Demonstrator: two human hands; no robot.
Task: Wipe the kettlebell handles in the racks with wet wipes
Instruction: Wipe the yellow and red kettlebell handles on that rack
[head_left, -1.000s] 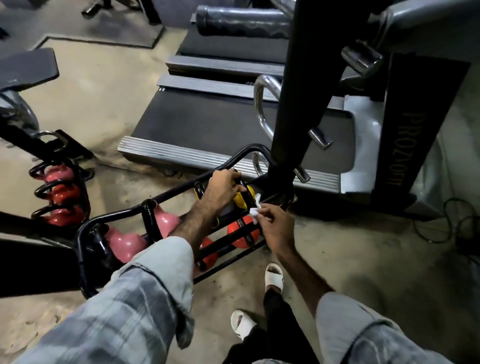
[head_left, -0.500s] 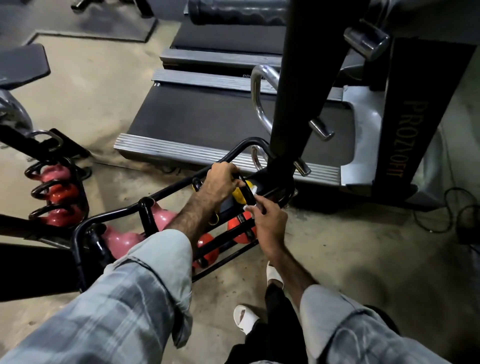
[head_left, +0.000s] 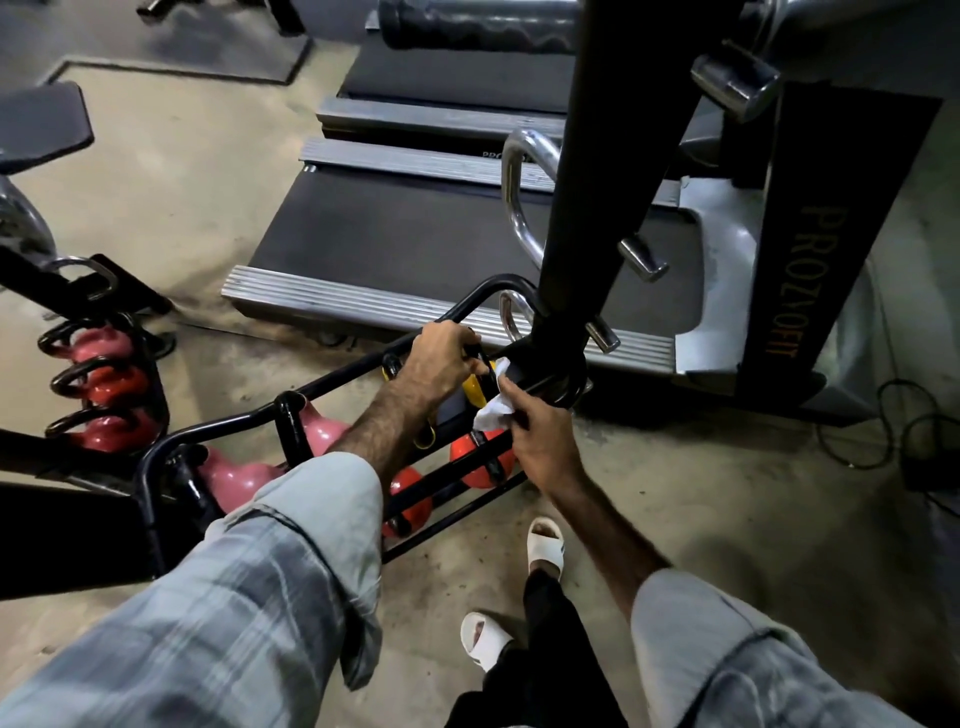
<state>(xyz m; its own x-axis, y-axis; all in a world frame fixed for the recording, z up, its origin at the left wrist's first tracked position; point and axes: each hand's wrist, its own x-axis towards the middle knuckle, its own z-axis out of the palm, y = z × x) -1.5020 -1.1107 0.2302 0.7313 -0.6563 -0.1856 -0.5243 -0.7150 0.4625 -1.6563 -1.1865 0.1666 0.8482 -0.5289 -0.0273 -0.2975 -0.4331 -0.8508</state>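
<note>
Head view: a low black rack (head_left: 332, 400) is seen on the gym floor, with a yellow kettlebell (head_left: 474, 387) at its far right end, beside the foot of a black upright post (head_left: 597, 182). The left hand (head_left: 439, 358) is curled around the dark handle of that kettlebell, gripping it from above. A white wet wipe (head_left: 493, 410) is pinched in the fingers of the right hand (head_left: 540, 441), and its upper edge is pressed against the handle just right of the left hand. Orange kettlebells (head_left: 480, 465) are racked below, pink ones (head_left: 236, 478) to the left.

The kettlebell is judged heavy and rigid, so it can be steadied by its handle without being lifted. The wipe is soft, limp and damp; it is best wrapped around the handle and slid along. A wetted handle is likely to turn slippery, so a firm hold should be kept.
</note>
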